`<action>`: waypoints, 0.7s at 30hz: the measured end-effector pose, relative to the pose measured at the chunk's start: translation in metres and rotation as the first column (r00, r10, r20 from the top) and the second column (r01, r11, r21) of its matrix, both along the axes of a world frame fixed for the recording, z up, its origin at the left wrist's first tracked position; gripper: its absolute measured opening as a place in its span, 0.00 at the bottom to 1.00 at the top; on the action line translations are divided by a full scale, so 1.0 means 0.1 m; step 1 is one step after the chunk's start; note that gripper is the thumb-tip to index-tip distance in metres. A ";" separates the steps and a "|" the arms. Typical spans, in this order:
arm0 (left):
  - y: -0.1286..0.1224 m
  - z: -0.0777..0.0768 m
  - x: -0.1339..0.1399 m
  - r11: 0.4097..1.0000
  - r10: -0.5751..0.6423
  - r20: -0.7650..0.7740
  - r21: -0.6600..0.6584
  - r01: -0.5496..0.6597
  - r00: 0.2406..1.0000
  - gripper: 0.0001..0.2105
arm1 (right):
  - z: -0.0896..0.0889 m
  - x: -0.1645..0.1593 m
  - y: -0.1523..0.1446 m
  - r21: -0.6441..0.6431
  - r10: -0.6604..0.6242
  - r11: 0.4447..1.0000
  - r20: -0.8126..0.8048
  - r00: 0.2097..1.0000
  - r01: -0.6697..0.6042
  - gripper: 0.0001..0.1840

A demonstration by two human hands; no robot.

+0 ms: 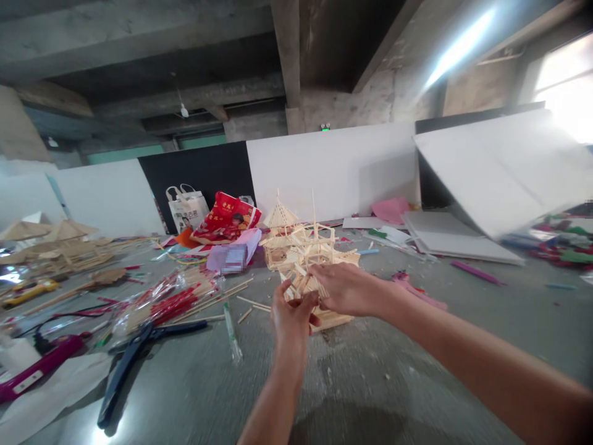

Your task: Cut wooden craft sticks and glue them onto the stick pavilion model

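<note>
A model pavilion (319, 247) built of pale wooden sticks stands on the grey table in front of me, with a pointed roof and a thin upright stick. My left hand (294, 315) is at its near side, fingers curled and closed against the lower stickwork. From the right, my right hand (345, 289) reaches in with fingers closed on slim wooden pieces (302, 279) of the same model. The fingertips of both hands nearly meet, and they partly hide what is gripped. Below them shows the model's wooden base (331, 320).
Left lie blue-handled cutters (125, 377), a purple glue gun (50, 364), bagged red sticks (176, 300) and a clear tube (232, 334). A red bag (227, 217) and a white tote (188, 207) stand behind. White boards (458, 238) and a purple pen (477, 272) are right.
</note>
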State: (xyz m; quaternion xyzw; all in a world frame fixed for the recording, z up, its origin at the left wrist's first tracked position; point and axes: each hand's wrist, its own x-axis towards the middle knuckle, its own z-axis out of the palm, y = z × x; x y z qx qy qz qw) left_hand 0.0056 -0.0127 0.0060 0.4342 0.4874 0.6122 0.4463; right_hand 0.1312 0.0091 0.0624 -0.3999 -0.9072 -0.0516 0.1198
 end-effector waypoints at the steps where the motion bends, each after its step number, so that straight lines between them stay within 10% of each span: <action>1: 0.00 0.00 0.00 1.000 0.000 0.003 0.002 0.000 1.000 0.30 | 0.00 0.00 0.00 -0.001 0.001 1.000 -0.002 1.000 -0.001 0.28; 21: 0.03 -0.06 0.06 0.994 0.106 -0.106 0.016 -0.105 0.989 0.31 | -0.02 0.44 -0.59 -0.031 -0.112 0.994 -0.236 0.965 0.108 0.30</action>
